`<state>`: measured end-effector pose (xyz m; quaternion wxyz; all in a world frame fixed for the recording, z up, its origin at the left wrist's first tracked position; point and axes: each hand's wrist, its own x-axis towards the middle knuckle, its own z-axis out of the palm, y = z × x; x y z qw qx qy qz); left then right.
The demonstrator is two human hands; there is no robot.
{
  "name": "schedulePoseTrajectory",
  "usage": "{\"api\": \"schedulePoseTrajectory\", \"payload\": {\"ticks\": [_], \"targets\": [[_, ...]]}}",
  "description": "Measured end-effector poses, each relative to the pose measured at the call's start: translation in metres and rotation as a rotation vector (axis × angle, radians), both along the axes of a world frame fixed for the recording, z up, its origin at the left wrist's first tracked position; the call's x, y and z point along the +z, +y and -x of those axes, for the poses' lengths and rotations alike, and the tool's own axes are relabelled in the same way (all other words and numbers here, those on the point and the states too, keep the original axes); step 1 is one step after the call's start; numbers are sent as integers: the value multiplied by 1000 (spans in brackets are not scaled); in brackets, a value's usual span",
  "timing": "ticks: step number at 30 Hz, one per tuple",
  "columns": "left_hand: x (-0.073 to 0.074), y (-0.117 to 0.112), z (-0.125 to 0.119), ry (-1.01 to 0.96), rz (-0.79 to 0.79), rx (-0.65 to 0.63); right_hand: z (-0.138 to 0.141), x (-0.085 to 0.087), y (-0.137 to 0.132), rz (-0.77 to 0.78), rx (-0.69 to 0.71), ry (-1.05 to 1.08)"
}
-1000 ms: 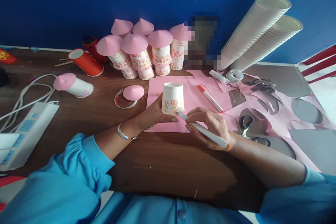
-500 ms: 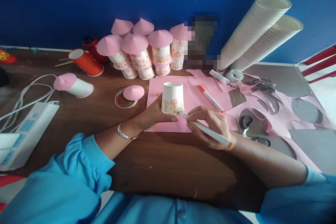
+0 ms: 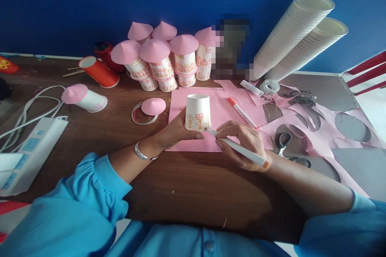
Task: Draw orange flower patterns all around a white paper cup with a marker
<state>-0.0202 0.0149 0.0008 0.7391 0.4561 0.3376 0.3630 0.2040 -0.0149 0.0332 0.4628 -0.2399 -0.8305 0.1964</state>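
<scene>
An upturned white paper cup point(image 3: 198, 109) with drawn flowers stands on a pink paper sheet point(image 3: 220, 108). My left hand point(image 3: 177, 130) wraps round its lower left side and holds it steady. My right hand point(image 3: 244, 140) grips a white marker with an orange end point(image 3: 241, 150); the marker's tip touches the cup's bottom rim on the right.
Behind stand several finished cups with pink cone lids point(image 3: 163, 56), an orange cup point(image 3: 98, 71) on its side, a lidded cup point(image 3: 84, 97), and a loose pink cone point(image 3: 153, 106). Two long stacks of white cups point(image 3: 298, 32), tape point(image 3: 269, 86), another marker point(image 3: 241, 111), scissors point(image 3: 283, 144) and pink offcuts lie right. A power strip point(image 3: 27, 152) sits left.
My right hand and the marker shifted very slightly at the cup's rim; the cup and my left hand stayed put.
</scene>
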Motion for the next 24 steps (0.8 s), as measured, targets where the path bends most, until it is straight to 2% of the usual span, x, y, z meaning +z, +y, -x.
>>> {"api": "schedulePoseTrajectory", "payload": {"ticks": [4, 12, 16, 20, 24], "targets": [[1, 0, 1, 17, -7, 10, 0, 1, -1, -8, 26, 4], [-3, 0, 2, -24, 13, -1, -2, -1, -1, 13, -54, -13], [-1, 0, 2, -22, 4, 0, -2, 0, -1, 22, -34, -18], [-2, -1, 3, -12, 24, 9, -3, 4, -1, 32, 3, 18], [-4, 0, 3, -62, 24, 12, -6, 4, -1, 33, -32, 63]]}}
